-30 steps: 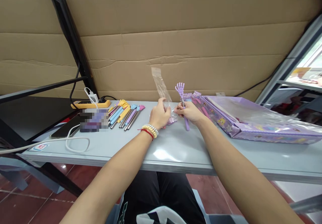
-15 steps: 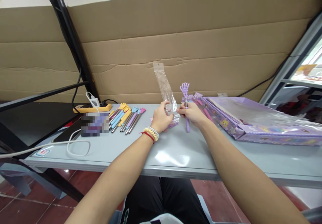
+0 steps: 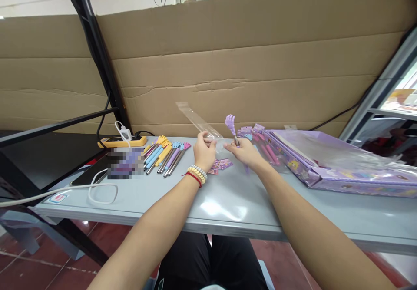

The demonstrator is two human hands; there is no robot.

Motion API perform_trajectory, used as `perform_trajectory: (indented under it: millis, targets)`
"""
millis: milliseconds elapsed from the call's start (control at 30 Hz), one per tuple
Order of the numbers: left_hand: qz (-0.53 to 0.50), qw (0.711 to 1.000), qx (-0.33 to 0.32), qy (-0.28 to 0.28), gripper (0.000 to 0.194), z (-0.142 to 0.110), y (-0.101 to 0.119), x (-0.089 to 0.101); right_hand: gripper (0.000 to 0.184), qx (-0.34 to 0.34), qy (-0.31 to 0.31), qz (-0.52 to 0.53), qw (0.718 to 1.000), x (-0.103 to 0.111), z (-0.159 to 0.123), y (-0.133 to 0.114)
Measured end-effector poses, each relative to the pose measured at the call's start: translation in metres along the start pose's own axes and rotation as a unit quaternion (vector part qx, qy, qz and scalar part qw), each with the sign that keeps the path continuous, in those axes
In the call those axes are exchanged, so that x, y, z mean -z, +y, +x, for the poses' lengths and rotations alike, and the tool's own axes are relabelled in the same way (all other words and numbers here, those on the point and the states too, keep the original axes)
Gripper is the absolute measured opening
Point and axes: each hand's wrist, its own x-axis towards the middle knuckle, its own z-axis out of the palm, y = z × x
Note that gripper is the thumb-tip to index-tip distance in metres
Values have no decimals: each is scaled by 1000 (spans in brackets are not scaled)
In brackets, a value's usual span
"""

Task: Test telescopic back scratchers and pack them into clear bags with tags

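In the head view, the left hand point(image 3: 205, 151) has its fingers curled to pinch a clear plastic sleeve point(image 3: 198, 120) that leans up over the desk point(image 3: 156, 199), while the right hand point(image 3: 245, 151) pinches a purple hand-shaped scratcher point(image 3: 230, 124) around its shaft, prongs upward, near the sleeve's lower end. The scratcher looks light and fairly stiff, probably best gripped mid-shaft, clear of the prongs; the sleeve looks limp and slippery, likely best taken near its mouth.
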Motion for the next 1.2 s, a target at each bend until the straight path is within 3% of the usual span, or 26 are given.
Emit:
perform_trajectory:
  millis: [200, 433, 667, 833, 967, 1200]
  targets:
    - [-147, 983, 93, 59, 73, 5, 0, 1, 52, -15, -134, -43, 990, -1, -3, 1]
    - [-271, 947, 142, 96, 80, 10, -4, -1, 60, -47, -159, -112, 980, 1, 2, 8]
    - [-418, 882, 196, 90, 82, 12, 3, 1, 58, -39, -152, -130, 979, 0, -2, 3]
    - [-390, 893, 204, 95, 69, 13, 4, 2, 56, -24, -140, -155, 978, -1, -3, 3]
    - [-365, 904, 203, 93, 62, 14, 3, -1, 40, -11, -133, -132, 982, -2, -1, 4]
    - [-330, 922, 181, 89, 64, 15, -4, -3, 40, 50, -97, -184, 977, -4, 5, 14]
